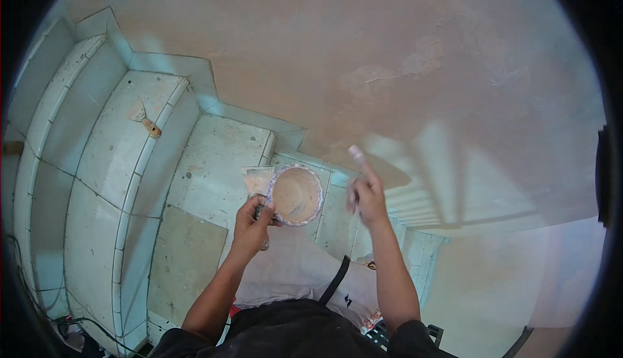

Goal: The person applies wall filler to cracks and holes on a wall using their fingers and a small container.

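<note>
My left hand [252, 223] is closed around the edge of a round bowl [321, 197] with a scalloped purple-and-white rim. Pinkish-beige paste [295, 196] coats the inside of the bowl. The same hand also grips a putty knife, its wide smeared blade [257, 179] sticking out beside the bowl; its handle is mostly hidden by my fingers. To the right of the bowl, my right hand [368, 197] is raised near the wall with the index finger stretched out and the others loosely curled. Whitish paste seems to cover that fingertip. I see no tool in this hand.
Ahead rises a pinkish plastered wall [311, 53] with rough patches [402, 72]. Tiled stairs [104, 137] climb to the left, and a second putty knife with a wooden handle [151, 128] lies on one step. A dark cable [97, 322] runs at lower left.
</note>
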Motion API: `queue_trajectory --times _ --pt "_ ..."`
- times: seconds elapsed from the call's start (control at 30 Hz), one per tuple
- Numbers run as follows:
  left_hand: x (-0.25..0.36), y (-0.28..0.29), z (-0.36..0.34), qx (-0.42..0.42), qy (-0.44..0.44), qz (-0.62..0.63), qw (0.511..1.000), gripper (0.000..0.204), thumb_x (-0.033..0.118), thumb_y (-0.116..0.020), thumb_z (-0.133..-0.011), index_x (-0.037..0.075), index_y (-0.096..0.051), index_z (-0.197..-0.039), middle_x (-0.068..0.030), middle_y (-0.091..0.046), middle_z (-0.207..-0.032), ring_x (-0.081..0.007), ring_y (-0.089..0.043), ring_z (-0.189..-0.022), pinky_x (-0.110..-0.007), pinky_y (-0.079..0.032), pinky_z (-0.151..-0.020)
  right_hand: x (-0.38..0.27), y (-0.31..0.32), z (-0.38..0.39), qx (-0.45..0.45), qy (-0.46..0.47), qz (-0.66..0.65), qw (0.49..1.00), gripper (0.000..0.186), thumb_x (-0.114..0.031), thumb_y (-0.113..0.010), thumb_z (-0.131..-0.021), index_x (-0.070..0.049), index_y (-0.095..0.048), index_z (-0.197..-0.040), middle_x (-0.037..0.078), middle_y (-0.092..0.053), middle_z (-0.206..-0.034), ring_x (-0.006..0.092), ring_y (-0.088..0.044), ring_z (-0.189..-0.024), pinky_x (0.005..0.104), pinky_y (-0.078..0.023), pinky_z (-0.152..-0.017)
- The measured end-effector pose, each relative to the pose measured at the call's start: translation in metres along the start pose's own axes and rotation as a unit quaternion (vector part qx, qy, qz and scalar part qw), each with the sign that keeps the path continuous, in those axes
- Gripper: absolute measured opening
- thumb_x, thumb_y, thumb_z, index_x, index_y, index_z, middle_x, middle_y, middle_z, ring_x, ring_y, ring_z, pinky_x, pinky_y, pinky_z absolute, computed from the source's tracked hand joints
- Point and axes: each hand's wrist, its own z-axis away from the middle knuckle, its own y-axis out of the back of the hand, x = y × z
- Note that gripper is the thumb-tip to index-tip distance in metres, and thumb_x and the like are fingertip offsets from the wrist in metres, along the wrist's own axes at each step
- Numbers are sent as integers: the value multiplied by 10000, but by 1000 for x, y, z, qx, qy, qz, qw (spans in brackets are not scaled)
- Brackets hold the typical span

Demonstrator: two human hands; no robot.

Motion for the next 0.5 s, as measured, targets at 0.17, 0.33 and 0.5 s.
queue_trajectory --times 0.17,0.33,0.5 --pt "-2 14 0 15 20 16 1000 142 146 -507 -950 46 -542 -856 1 -536 -732 -81 -552 -647 -272 -521 -632 -23 30 -57 255 306 561 726 716 -44 -496 -804 -132 -244 -1468 108 -526 -544 249 -540 -466 376 -464 -468" --pt "-6 27 4 30 30 25 999 135 118 -498 -946 37 -540 -846 -5 -553 -745 -81 -566 -649 -263 -524 -634 -18 33 -92 297 244 703 598 781 -84 -515 -800 -98 -139 -1484 158 -600 -622 326 -605 -541 411 -498 -512" --pt "-2 24 8 45 39 15 998 204 225 -517 -959 65 -542 -835 14 -496 -669 -80 -528 -602 -277 -503 -624 7 27 -102 267 141 764 571 776 -117 -531 -791 -28 -157 -1465 160 -623 -673 326 -616 -522 425 -507 -485"
